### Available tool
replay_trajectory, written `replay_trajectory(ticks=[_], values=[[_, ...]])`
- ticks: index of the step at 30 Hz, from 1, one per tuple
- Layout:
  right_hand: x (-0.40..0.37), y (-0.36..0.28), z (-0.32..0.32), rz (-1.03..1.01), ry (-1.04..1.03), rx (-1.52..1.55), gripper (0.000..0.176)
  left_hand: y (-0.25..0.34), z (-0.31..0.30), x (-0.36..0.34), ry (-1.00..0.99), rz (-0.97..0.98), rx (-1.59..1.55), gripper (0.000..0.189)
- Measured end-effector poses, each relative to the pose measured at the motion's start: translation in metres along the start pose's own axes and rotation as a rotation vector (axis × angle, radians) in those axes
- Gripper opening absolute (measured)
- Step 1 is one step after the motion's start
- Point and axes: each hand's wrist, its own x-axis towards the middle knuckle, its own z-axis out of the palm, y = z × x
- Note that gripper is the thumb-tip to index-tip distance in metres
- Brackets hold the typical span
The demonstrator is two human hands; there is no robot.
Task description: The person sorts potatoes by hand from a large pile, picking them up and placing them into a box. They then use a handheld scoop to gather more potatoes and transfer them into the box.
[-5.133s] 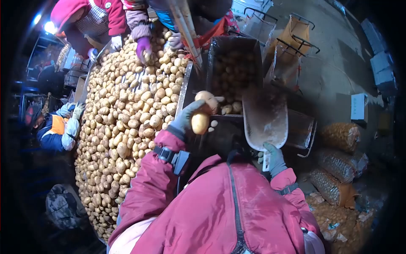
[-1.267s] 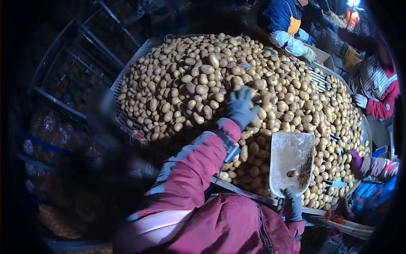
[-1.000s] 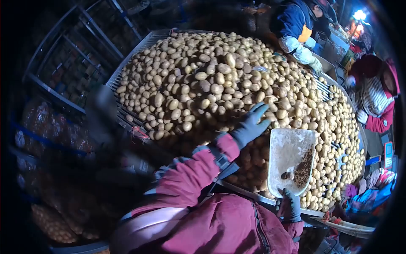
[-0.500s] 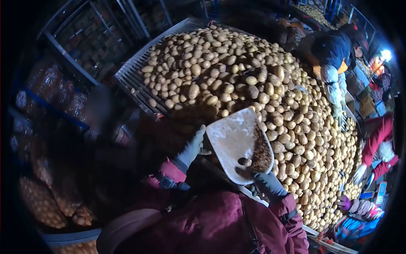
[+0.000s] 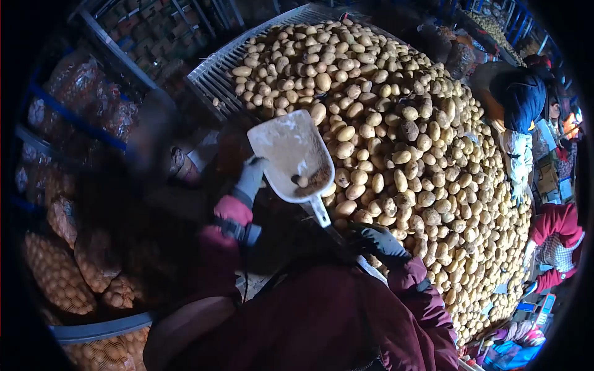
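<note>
A white scoop (image 5: 288, 145) with a short handle hangs over the near left edge of a large potato heap (image 5: 408, 167). It is tilted and carries brown soil and a small dark lump near the handle. My left hand (image 5: 250, 177), in a pale glove, grips the scoop's left rim; its fingertips are partly hidden. Past the handle's end, my right hand (image 5: 378, 240), in a darker glove, rests by the nearest potatoes at the table edge. Its fingers reach out to the left, apart from the handle and partly in shadow.
A slatted metal surface (image 5: 213, 77) borders the heap at the back left. Net sacks of potatoes (image 5: 59, 272) stand at the lower left behind a rail (image 5: 102, 331). Along the right side, several people bend over the heap, one in a blue top (image 5: 523, 99).
The scoop has moved left and turned, its handle now showing. My right hand has left the handle. My left hand, before beside the scoop, now holds its rim. The view has shifted.
</note>
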Motion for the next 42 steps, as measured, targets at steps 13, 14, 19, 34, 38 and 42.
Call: replay_trajectory(ticks=[13, 14, 19, 34, 38, 42], values=[[-0.063, -0.002, 0.012, 0.030, 0.302, -0.211, 0.042, -0.039, -0.123, 0.296, 0.256, 0.267, 0.116, 0.030], [-0.067, -0.005, 0.012, -0.015, 0.288, -0.308, 0.042, 0.000, -0.102, 0.232, 0.550, 0.269, 0.396, 0.039], [-0.073, -0.008, 0.016, -0.041, 0.313, -0.392, 0.041, 0.072, -0.005, 0.129, 0.095, 0.560, 0.458, 0.057], [-0.105, -0.004, 0.023, 0.135, 0.645, 0.438, 0.040, 0.014, -0.074, 0.298, 0.158, 0.079, 1.306, 0.055], [-0.099, -0.025, 0.023, 0.150, 0.607, 0.387, 0.035, -0.015, -0.065, 0.346, 0.228, 1.269, 1.404, 0.044], [-0.068, -0.036, 0.013, 0.050, 0.516, 0.453, 0.040, 0.120, 0.106, 0.070, -0.173, 0.611, 0.159, 0.032]])
